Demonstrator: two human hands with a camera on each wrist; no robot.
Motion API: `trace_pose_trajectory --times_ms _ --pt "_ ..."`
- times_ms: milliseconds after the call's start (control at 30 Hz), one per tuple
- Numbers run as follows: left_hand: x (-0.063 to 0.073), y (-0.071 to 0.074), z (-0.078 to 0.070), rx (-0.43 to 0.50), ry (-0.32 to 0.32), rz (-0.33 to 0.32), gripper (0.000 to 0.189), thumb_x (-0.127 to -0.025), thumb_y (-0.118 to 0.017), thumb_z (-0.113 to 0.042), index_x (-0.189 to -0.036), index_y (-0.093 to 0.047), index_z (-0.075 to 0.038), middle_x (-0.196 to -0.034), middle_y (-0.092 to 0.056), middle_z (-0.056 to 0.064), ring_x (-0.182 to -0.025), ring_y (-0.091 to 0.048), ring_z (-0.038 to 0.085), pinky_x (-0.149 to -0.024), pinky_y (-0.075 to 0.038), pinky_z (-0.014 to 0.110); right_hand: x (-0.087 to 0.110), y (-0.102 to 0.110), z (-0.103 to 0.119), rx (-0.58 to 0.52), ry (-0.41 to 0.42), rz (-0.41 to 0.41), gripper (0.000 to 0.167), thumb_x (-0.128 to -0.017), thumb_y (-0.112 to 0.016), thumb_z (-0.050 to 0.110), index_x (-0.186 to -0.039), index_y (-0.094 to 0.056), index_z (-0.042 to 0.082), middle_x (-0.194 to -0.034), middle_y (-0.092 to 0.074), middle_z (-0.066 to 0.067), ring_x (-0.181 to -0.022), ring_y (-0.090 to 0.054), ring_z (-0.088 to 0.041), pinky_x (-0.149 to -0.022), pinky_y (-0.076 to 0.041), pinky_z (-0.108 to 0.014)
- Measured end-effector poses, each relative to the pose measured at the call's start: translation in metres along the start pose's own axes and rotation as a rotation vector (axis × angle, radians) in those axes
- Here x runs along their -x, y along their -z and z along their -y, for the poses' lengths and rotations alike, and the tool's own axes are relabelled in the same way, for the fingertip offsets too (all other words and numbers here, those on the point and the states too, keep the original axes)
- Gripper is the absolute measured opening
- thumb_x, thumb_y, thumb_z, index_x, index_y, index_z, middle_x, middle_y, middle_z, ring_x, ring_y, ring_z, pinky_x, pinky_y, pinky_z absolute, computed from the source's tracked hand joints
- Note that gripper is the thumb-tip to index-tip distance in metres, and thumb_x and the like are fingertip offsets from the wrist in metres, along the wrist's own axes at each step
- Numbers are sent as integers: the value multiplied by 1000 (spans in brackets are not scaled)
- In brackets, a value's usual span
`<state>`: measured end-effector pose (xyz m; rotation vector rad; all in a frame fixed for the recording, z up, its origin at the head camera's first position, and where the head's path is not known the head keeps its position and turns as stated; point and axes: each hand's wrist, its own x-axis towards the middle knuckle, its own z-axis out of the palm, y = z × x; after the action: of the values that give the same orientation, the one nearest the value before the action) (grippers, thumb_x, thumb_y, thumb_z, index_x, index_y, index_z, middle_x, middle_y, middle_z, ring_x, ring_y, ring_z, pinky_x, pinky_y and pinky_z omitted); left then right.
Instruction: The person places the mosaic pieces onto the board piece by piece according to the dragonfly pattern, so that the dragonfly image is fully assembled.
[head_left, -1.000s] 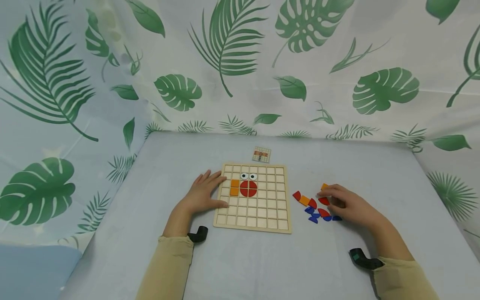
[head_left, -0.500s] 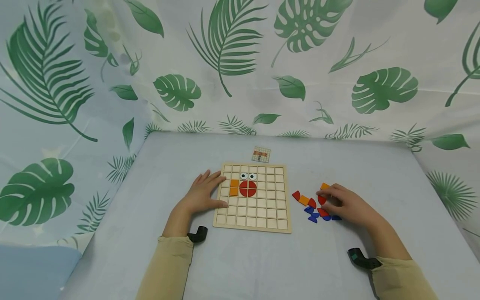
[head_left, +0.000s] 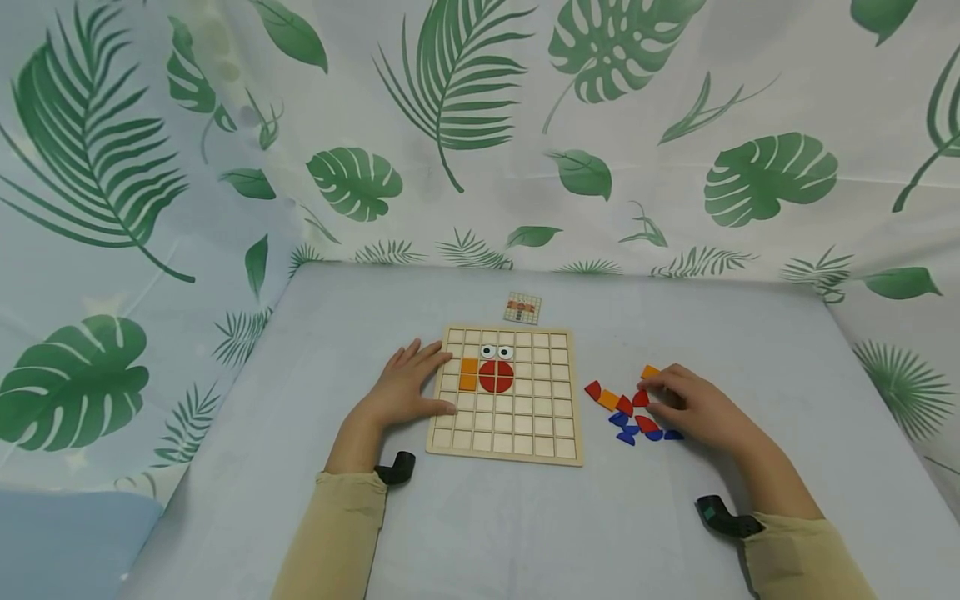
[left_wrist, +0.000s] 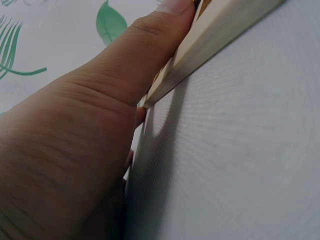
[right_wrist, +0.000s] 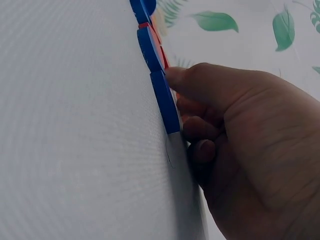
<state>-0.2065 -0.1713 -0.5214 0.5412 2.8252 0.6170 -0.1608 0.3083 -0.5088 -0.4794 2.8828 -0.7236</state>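
A square wooden grid board point(head_left: 525, 417) lies mid-table, bearing two googly-eye pieces point(head_left: 497, 352), a red disc of quarter pieces point(head_left: 497, 377) and two orange squares point(head_left: 468, 375). My left hand point(head_left: 405, 388) rests spread along the board's left side, thumb and fingertips on its rim; the left wrist view shows the thumb on the wooden edge point(left_wrist: 200, 47). To the board's right, my right hand point(head_left: 693, 406) pinches a red quarter-circle piece point(head_left: 641, 398) between thumb and fingers, low at the loose pieces. In the right wrist view, blue pieces point(right_wrist: 165, 102) hide that red piece.
Loose red, orange and blue pieces lie around my right fingertips, among them an orange square point(head_left: 608, 401) and blue pieces point(head_left: 627, 434). A small pattern card point(head_left: 522, 308) lies behind the board. Leaf-printed curtains point(head_left: 480, 125) hang behind and left of the table.
The red quarter piece at my right fingertips has turned and shifted slightly left, towards the other pieces. My left hand and the board have stayed put.
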Motion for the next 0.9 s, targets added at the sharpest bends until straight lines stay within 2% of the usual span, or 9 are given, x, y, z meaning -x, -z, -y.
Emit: trace_pose_trajectory --times_ms 300,600,900 --pt "1 1 0 0 -12 -3 95 -73 -75 -67 -152 -39 -29 -165 -24 -5 -156 -6 26 -127 -3 49 0 1 0 -10 -15 -3 26 -91 -71 26 -117 -65 20 -108 -58 2 -96 -51 -16 -79 -53 -23" --pt "1 3 -2 7 -10 0 95 -74 -74 -67 -153 -39 -28 -165 -23 -4 -156 -6 27 -127 -3 50 0 1 -1 -19 -23 -21 28 -92 -70 36 -116 -65 22 -102 -56 2 -90 -49 -16 -68 -49 -21" --pt "0 1 -1 16 1 11 95 -74 -74 -68 -153 -38 -29 -165 -22 -5 -156 -4 26 -127 -3 49 1 6 5 -33 -14 -24 28 -91 -72 30 -116 -66 18 -103 -58 0 -88 -51 -16 -68 -50 -20"
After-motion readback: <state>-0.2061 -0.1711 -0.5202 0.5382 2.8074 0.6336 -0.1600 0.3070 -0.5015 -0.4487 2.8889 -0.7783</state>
